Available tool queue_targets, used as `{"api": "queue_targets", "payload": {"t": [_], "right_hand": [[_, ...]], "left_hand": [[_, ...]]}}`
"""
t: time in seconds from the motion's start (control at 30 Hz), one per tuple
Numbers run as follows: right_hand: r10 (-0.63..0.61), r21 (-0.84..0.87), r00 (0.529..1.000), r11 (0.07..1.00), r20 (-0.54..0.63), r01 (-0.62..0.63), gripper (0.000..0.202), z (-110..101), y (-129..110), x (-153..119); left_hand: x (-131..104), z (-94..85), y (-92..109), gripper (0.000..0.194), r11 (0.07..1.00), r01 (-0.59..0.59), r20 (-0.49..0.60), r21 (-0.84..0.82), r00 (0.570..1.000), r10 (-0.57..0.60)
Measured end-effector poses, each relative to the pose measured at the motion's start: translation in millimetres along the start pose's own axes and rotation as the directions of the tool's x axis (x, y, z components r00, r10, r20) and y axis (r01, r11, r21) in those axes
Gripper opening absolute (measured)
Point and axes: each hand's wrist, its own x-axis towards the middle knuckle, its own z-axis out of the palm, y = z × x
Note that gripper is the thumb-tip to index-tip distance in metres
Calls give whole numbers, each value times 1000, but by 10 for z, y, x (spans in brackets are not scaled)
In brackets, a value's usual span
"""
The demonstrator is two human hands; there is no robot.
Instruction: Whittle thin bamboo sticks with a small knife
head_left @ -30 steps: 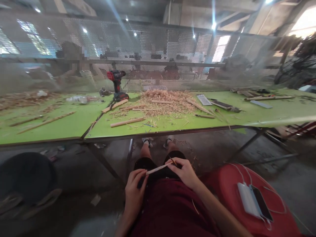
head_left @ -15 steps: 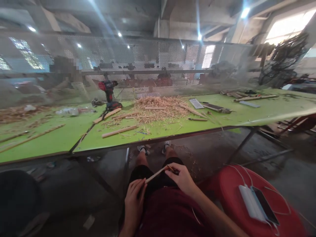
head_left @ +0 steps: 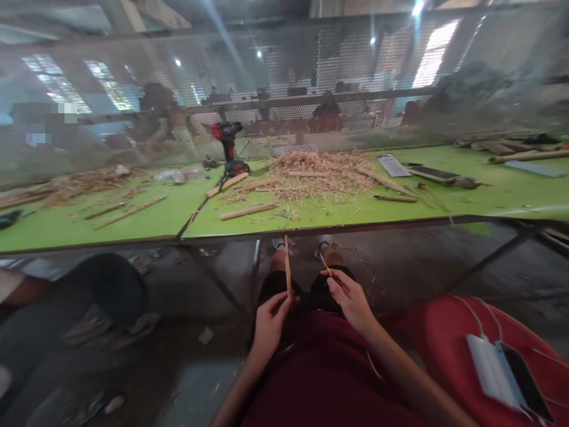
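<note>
My left hand (head_left: 270,323) pinches the lower end of a slim wooden stick (head_left: 288,267), which points up and away from me above my lap. In my right hand (head_left: 351,299) is a thin knife-like tool (head_left: 326,265), its narrow tip pointing forward and to the left; part of it is hidden by my fingers. The stick and the tool are apart, with a gap between my hands. On the green table (head_left: 208,228) ahead lies a pile of wood shavings (head_left: 311,160), with a round wooden rod (head_left: 248,211) in front of it.
A red and black cordless drill (head_left: 229,145) stands behind the table seam. Farther right lie a carving tool (head_left: 395,198) and a sharpening stone (head_left: 433,173). A red stool (head_left: 438,338) on my right bears a phone (head_left: 524,379) and white power bank. Another person sits left.
My hands have moved apart, and the tool has come away from the stick. The stick has swung from slanting rightwards to nearly upright. The view has turned left.
</note>
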Motion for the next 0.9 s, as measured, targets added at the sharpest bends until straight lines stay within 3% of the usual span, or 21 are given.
{"api": "queue_targets", "payload": {"t": [0.1, 0.27, 0.4, 0.53, 0.63, 0.77, 0.83, 0.9], "right_hand": [[30, 16, 999, 999, 45, -31, 38, 38, 3, -24], [45, 48, 998, 998, 52, -47, 32, 97, -25, -90], [98, 139, 990, 984, 98, -111, 36, 171, -15, -125], [186, 225, 955, 945, 231, -239, 43, 228, 12, -130], [195, 223, 972, 949, 133, -222, 38, 175, -22, -83], [243, 279, 969, 934, -37, -224, 35, 8, -98, 30], [260, 294, 963, 927, -65, -231, 35, -61, -101, 78], [267, 301, 962, 923, -56, -239, 35, -111, -78, 116]], "left_hand": [[1, 58, 203, 51, 925, 200, 125, -323, 978, -168], [-47, 151, 403, 52, 851, 253, 225, -460, 960, -164], [-96, 219, 413, 48, 909, 229, 331, -348, 937, -109], [-102, 223, 396, 46, 993, 87, 404, -78, 913, -49], [-76, 49, 385, 39, 991, -28, 376, 132, 926, -24], [-84, -398, 324, 47, 924, -124, 307, 363, 952, 8], [-139, -619, 274, 48, 882, -165, 380, 442, 925, -17], [-220, -814, 223, 41, 863, -149, 479, 482, 870, -117]]}}
